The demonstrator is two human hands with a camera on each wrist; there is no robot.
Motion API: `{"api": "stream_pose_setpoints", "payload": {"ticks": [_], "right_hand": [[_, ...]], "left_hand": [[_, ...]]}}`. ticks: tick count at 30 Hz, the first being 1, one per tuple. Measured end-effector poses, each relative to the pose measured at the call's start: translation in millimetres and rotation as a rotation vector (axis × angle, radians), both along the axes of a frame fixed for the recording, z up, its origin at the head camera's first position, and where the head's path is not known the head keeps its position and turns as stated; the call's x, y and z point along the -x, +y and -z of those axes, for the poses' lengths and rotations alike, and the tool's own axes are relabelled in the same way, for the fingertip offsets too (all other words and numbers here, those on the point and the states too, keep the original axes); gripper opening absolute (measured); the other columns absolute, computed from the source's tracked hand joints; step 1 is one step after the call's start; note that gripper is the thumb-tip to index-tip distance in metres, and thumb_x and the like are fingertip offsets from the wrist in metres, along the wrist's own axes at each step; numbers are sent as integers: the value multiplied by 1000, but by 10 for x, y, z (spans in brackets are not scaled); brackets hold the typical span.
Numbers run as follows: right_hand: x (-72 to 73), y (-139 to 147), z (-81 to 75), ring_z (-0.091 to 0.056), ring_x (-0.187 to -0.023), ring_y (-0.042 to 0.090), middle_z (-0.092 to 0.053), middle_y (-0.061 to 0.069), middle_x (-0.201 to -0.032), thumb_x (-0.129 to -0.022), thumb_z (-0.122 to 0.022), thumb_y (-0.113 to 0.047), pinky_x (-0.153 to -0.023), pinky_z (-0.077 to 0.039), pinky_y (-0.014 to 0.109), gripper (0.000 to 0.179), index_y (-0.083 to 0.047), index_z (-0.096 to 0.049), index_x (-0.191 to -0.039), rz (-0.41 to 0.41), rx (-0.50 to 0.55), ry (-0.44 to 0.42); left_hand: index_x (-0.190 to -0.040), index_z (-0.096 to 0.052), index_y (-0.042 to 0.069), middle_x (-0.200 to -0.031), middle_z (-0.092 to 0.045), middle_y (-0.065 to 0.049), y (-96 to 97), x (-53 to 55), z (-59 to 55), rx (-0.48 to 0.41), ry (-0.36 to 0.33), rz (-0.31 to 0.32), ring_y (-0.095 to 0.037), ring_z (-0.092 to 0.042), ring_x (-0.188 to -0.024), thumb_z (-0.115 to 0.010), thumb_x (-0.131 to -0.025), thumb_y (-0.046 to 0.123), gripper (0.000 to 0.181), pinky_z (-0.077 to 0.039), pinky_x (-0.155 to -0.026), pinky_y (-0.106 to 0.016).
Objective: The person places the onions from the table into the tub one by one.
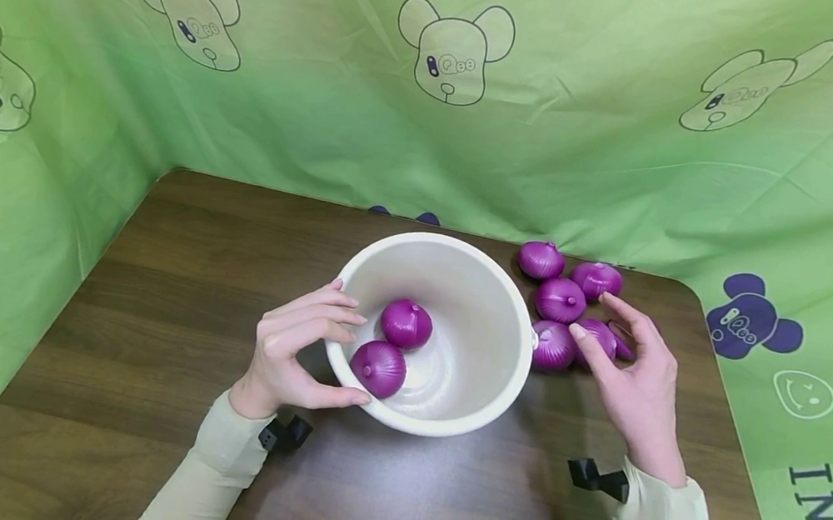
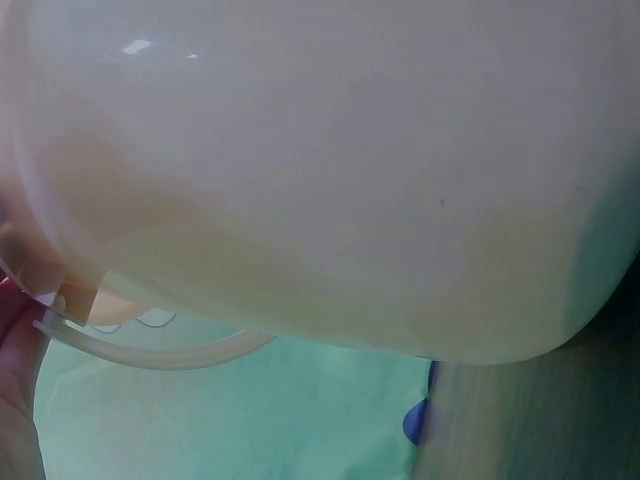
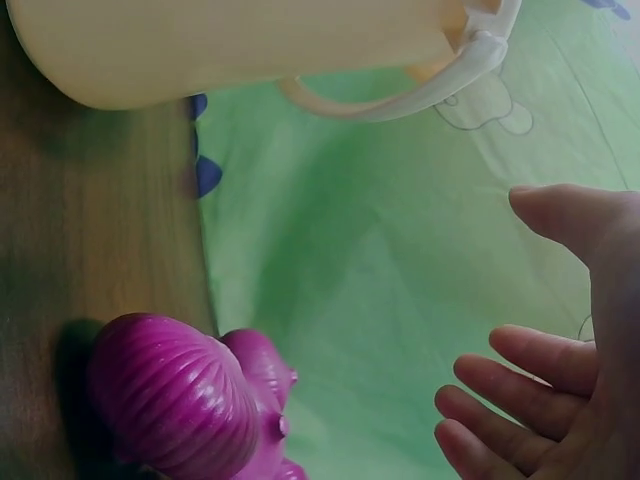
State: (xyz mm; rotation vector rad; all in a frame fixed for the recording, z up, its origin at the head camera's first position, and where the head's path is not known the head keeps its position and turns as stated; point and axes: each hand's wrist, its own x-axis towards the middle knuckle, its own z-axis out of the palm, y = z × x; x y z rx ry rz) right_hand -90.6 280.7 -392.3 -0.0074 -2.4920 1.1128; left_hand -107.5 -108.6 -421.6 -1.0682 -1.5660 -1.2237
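White bucket (image 1: 438, 429) nearest the camera, two purple onions (image 1: 406, 324) inside

It fills most of the left wrist view and stands upright on a brown wood-grain table (image 1: 119, 298). The left hand (image 1: 290, 357) grips its rim on the near left side, moderately spread: the four fingers reach over the left edge while the thumb lies along the near edge. The right hand (image 1: 641, 382) is empty, thumb and fingers well apart, hovering above the loose onions (image 1: 560, 299) without touching them.

Both forearms come in from the bottom of the head view in pale sleeves (image 1: 217, 458), a small black device (image 1: 284, 433) at each wrist. The left hand points right, towards the bucket; the right points away from the person and slightly inward, palm turned to the left.

At least six onions lie bunched just right of the bucket, some partly hidden by the right hand. The two inside rest side by side, towards the left wall.

Green cloth (image 1: 325, 117) behind bears outlined mouse-like heads with small lettering starting with Q, the rest too small to read surely; at right, large dark letters run "INN", then one cut off
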Motion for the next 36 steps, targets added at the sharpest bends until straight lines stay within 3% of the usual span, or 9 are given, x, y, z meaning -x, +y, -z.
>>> {"api": "stream_pose_setpoints", "payload": {"ticks": [9,12,16,20,27,33,36], "right_hand": [[-7,31,42,-56,-109,2,-62,1,-135,-82,-88,-25,-84,-44,8,64,-24,-62,-141,17,-43,-72],[-14,37,62,-55,-113,10,-62,0,-135,-81,-89,-27,-84,-42,10,67,-21,-62,-141,20,-72,-89],[-16,61,114,-54,-122,24,-61,5,-137,-81,-89,-27,-90,-39,16,68,-17,-61,-142,11,-100,-105],[-21,71,163,-55,-122,27,-61,5,-136,-81,-89,-26,-93,-38,20,68,-18,-60,-142,15,-100,-118],[-20,82,236,-53,-127,33,-60,11,-138,-81,-89,-26,-104,-41,43,70,-16,-59,-144,-7,-103,-132],[-21,89,313,-57,-125,31,-62,8,-137,-80,-90,-26,-99,-41,20,68,-12,-61,-140,-22,-120,-127],[-23,85,346,-59,-124,31,-62,7,-137,-80,-90,-26,-99,-44,18,67,-11,-62,-139,-25,-115,-136]], "left_hand": [[-78,-70,-1,-83,-73,-16,0,-2,-5,-1,5,6,-34,-71,-82,-89,-73,45,50,-55,-96,-57],[-78,-70,-1,-83,-73,-16,-1,-4,-6,0,6,6,-34,-71,-82,-89,-73,46,50,-55,-96,-56],[-77,-70,-1,-83,-73,-16,-1,-7,-8,-1,5,2,-35,-71,-81,-89,-73,46,50,-55,-96,-56],[-77,-70,0,-83,-73,-15,1,-10,-12,-2,-1,0,-36,-70,-79,-89,-73,46,50,-55,-96,-56],[-77,-70,0,-83,-73,-15,1,-18,-11,3,-7,-6,-35,-70,-79,-88,-74,46,50,-55,-96,-56],[-77,-70,0,-83,-73,-15,2,-13,-8,2,-4,-7,-35,-70,-80,-88,-74,46,50,-55,-95,-57],[-78,-70,0,-83,-73,-15,1,-13,-7,1,-3,-7,-35,-70,-79,-89,-74,46,50,-55,-95,-57]]}}
